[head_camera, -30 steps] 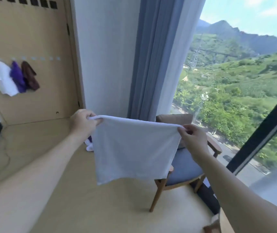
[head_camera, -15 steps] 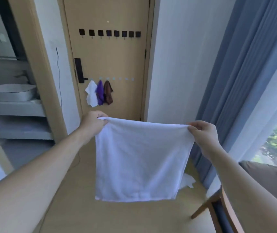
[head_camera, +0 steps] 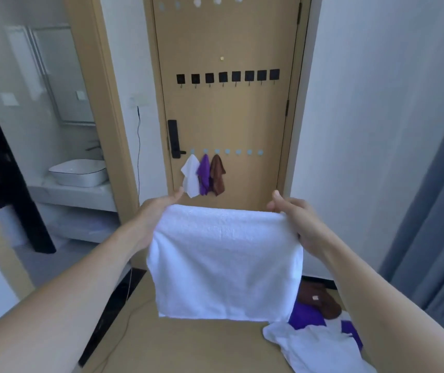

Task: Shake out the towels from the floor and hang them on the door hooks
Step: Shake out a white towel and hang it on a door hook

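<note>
From my head camera: I hold a white towel (head_camera: 225, 262) stretched before the door (head_camera: 226, 117), my left hand (head_camera: 159, 211) and right hand (head_camera: 293, 219) each gripping a top corner. It hangs flat, doubled and fluffy. The cloth hides my fingers. Floor towels (head_camera: 320, 337) lie lower right, partly hidden by my forearm.

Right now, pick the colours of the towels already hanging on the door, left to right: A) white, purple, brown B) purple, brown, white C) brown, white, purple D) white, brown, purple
A: on the door, the white towel hangs leftmost, the purple towel in the middle, and the brown towel on the right.
</note>
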